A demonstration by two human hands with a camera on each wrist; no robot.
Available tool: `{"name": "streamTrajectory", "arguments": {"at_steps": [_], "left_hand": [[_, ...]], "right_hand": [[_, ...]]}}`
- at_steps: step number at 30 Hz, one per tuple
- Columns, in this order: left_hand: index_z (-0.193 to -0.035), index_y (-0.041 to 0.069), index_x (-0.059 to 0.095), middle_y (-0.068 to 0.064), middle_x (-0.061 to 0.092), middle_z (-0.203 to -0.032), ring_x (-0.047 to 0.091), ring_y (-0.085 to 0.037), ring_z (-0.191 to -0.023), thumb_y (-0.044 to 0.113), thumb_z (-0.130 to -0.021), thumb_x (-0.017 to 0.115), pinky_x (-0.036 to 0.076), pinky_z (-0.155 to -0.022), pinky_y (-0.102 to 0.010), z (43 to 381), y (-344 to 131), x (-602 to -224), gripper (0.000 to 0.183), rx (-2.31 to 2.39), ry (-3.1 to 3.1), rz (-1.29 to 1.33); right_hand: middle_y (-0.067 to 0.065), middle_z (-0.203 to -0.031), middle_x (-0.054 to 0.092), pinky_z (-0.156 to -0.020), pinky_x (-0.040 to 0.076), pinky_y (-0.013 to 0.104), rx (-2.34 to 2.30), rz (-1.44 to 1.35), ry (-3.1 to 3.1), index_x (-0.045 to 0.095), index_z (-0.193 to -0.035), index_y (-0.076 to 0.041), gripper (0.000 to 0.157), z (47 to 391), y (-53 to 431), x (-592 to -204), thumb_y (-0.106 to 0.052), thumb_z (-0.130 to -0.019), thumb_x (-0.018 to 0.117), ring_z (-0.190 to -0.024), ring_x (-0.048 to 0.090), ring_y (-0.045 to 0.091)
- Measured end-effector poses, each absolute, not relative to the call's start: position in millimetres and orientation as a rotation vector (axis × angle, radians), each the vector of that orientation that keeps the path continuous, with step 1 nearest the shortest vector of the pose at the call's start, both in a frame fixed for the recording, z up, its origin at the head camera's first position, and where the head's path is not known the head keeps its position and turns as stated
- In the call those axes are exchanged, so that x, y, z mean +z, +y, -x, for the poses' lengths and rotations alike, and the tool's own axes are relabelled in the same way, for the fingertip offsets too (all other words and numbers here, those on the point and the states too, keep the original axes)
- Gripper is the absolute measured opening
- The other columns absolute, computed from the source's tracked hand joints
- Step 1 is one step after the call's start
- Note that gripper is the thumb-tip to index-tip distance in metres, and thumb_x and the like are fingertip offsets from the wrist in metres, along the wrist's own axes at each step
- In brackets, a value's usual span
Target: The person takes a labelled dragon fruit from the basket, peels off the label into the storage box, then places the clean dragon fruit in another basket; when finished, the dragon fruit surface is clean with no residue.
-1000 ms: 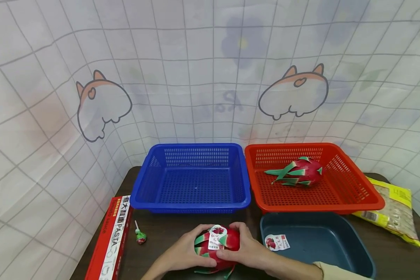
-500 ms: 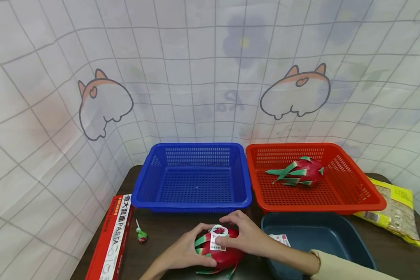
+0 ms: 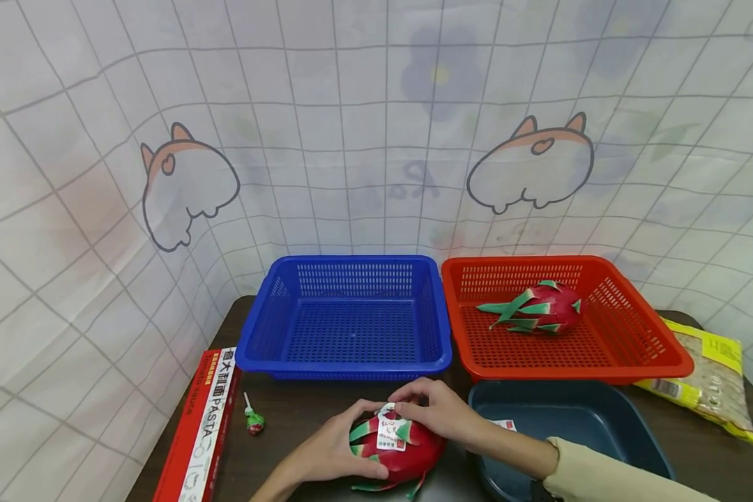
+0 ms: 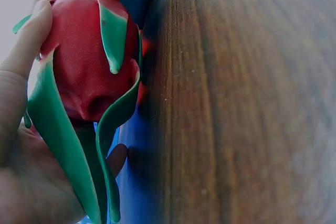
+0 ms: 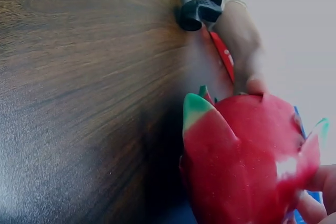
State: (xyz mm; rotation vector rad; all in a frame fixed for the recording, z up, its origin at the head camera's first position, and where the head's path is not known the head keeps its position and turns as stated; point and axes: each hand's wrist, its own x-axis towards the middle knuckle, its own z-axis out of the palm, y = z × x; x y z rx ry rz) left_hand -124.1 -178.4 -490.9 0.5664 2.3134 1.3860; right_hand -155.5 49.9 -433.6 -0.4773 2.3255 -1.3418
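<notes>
A red dragon fruit (image 3: 414,453) with green leafy scales rests on the dark table, a white printed sticker (image 3: 390,435) on its upper side. My left hand (image 3: 329,446) grips the fruit from the left, thumb in front and fingers behind; the left wrist view shows the fruit's long green leaves (image 4: 63,135) beside the palm. At the top of the sticker, my right hand (image 3: 439,411) pinches with bent thumb and forefinger, covering part of its upper edge. In the right wrist view the right hand's fingertips (image 5: 312,208) show at the fruit's side.
A blue basket (image 3: 351,366) stands behind, beside a red basket (image 3: 565,371) holding another dragon fruit (image 3: 549,308). At right, a dark teal tray (image 3: 627,432) contains another sticker (image 3: 507,424). A yellow-labelled bag (image 3: 709,376), a pasta box (image 3: 203,418) and a lollipop (image 3: 254,420) lie around.
My right hand has left the fruit's right side and moved up onto the sticker, its thumb shifting to the sticker's top. The left hand keeps its grip.
</notes>
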Motion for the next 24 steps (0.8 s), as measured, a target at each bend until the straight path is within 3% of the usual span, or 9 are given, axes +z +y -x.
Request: {"name": "streamTrajectory", "arguments": {"at_steps": [8, 24], "left_hand": [[-0.137, 0.032, 0.042, 0.005, 0.059, -0.124, 0.057, -0.008, -0.106, 0.046, -0.077, 0.078, 0.051, -0.081, -0.024, 125.4, -178.0, -490.9, 0.071, 1.375, 2.336, -0.58], [-0.141, 0.034, 0.04, 0.005, 0.058, -0.128, 0.056, -0.008, -0.11, 0.046, -0.078, 0.077, 0.05, -0.087, -0.025, 124.3, -179.5, -493.7, 0.073, 1.379, 2.345, -0.584]], "right_hand": [[0.002, -0.089, 0.067, -0.069, 0.05, 0.024, -1.451, 0.305, 2.295, 0.072, -0.1, -0.01, 0.021, 154.9, 42.5, -439.1, -0.027, -0.089, 0.069, -0.079, 0.056, 0.012], [0.001, -0.086, 0.064, -0.067, 0.044, 0.021, -1.584, 0.279, 2.381, 0.069, -0.096, -0.009, 0.019, 147.2, 37.8, -451.6, -0.026, -0.089, 0.068, -0.078, 0.051, 0.011]]}}
